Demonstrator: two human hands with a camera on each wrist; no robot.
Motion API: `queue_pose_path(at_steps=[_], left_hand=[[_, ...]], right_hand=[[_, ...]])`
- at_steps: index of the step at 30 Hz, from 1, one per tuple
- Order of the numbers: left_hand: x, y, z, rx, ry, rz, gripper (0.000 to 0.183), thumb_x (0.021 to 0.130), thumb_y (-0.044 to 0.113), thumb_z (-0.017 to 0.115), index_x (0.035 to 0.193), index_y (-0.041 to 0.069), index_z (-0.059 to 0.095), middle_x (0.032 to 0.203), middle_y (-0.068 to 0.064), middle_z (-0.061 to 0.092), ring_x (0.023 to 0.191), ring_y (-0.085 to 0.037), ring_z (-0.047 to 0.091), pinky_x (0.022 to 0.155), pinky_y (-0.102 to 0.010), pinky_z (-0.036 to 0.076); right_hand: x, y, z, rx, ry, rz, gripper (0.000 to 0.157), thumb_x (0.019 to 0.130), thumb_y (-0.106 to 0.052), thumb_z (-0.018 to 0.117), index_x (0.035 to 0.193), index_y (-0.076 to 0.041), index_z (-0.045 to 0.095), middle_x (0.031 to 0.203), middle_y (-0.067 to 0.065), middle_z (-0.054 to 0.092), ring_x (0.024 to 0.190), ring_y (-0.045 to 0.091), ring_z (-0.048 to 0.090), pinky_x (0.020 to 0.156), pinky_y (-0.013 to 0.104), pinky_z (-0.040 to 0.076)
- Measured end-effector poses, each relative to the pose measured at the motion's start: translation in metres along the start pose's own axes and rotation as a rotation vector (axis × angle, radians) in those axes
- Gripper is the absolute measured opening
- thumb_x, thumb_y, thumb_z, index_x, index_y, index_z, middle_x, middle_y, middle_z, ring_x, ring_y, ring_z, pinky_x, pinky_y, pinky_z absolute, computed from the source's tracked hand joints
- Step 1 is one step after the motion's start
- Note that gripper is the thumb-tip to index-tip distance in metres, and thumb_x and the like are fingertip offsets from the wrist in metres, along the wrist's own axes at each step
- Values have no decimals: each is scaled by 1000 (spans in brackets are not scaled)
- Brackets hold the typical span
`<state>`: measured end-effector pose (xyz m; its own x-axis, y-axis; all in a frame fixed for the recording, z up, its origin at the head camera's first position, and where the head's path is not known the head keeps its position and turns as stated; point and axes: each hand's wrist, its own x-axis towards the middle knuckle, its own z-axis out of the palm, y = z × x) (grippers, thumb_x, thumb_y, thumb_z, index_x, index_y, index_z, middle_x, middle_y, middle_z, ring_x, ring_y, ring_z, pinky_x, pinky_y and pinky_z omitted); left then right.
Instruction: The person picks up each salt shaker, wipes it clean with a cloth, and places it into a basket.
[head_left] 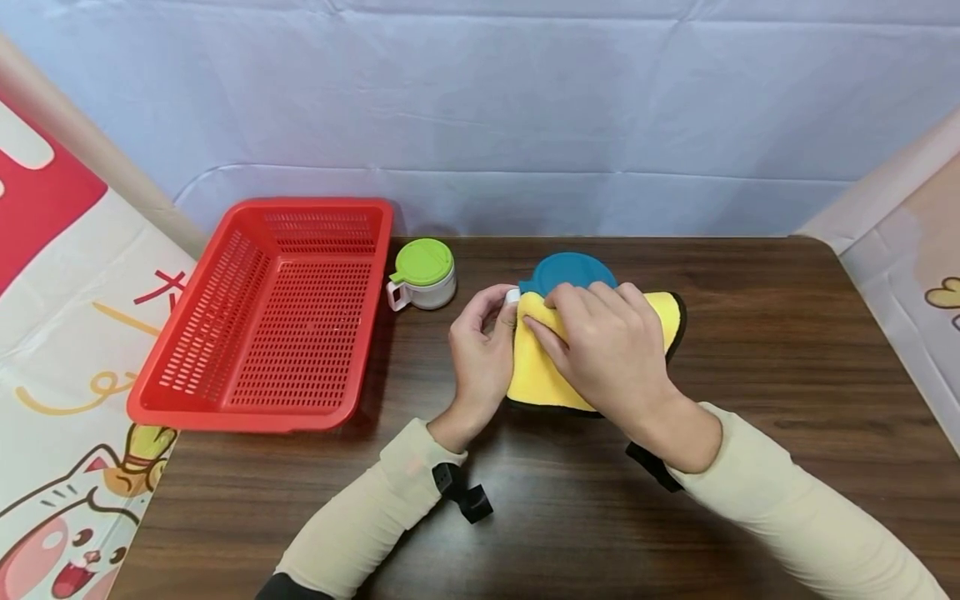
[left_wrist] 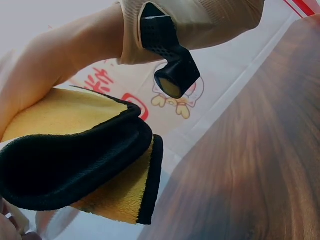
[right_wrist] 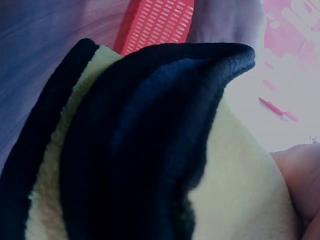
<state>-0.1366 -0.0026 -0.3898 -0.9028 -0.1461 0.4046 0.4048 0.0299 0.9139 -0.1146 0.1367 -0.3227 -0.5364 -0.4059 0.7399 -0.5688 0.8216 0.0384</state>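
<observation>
In the head view my left hand (head_left: 483, 342) pinches the small white handle of a seasoning jar with a blue lid (head_left: 573, 271). My right hand (head_left: 611, 350) grips a folded yellow cloth (head_left: 543, 371) with a black edge and presses it against the near side of that jar. Most of the jar's body is hidden behind the cloth and the hands. Both wrist views are largely filled by the cloth (left_wrist: 65, 115), whose dark folded edge (right_wrist: 140, 130) hangs loose. Part of the right hand (right_wrist: 302, 175) shows at the right wrist view's edge.
A red perforated plastic basket (head_left: 362, 333) stands on the left of the dark wooden table (head_left: 765, 358). Between it and the hands is a second jar with a green lid (head_left: 423, 262), its handle toward the basket. A pale cloth backdrop (head_left: 510, 117) rises behind the table.
</observation>
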Motion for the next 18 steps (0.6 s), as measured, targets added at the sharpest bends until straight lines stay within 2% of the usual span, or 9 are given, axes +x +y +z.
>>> queue_pose_path(at_steps=[5,11,18], left_hand=[[-1,-1,0,-2,9,-2,19,101,9,64,113,-4,69,106,-16,71,100,-23,68,89,-35,56],[-1,-2,0,-5,13,-1,19,100,7,65,114,-5,68,106,-17,71,103,-24,67,93,-36,55],[0,-2,-1,-36,10,-15,20,99,7,66,115,-6,68,106,-17,70,98,-21,68,86,-33,58]], right_hand=[[0,0,-1,-4,2,-8,36,93,-26,75,78,0,53,56,8,45,50,26,44,52,36,31],[-3,1,-4,-1,0,-14,37,93,-28,75,79,0,55,57,9,45,51,26,45,52,37,33],[-8,4,-7,18,17,-23,37,97,-32,69,83,1,57,59,9,48,52,26,46,53,37,34]])
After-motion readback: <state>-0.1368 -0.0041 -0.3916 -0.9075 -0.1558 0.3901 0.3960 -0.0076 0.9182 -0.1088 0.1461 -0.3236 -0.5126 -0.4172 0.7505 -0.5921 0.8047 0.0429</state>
